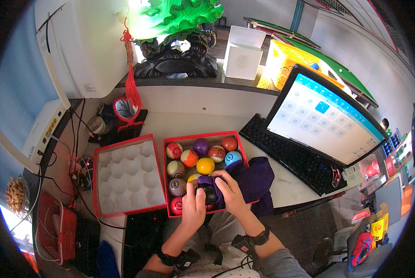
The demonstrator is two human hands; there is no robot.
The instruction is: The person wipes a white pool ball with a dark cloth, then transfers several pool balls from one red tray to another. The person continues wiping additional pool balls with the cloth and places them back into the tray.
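Observation:
A red box point(165, 173) on the desk holds several billiard balls, among them a yellow ball point(205, 166), a light blue ball point(233, 158) and a purple ball point(200, 147). Over the box's near part, my left hand point(194, 205) and my right hand point(228, 191) hold a black billiard ball point(209, 194) between them. The fingers of my right hand also pinch a dark purple cloth point(254, 177), which lies against the ball and drapes over the box's right edge. Left of this box lies the red-rimmed lid or tray point(95, 173) with a white moulded insert of round hollows.
A black keyboard point(280, 153) and a monitor point(325, 118) stand to the right. A small red-framed mirror point(126, 108) and a small fan point(97, 125) sit back left. Cables and a white router point(42, 133) are at the left. Pool tables stand beyond the counter.

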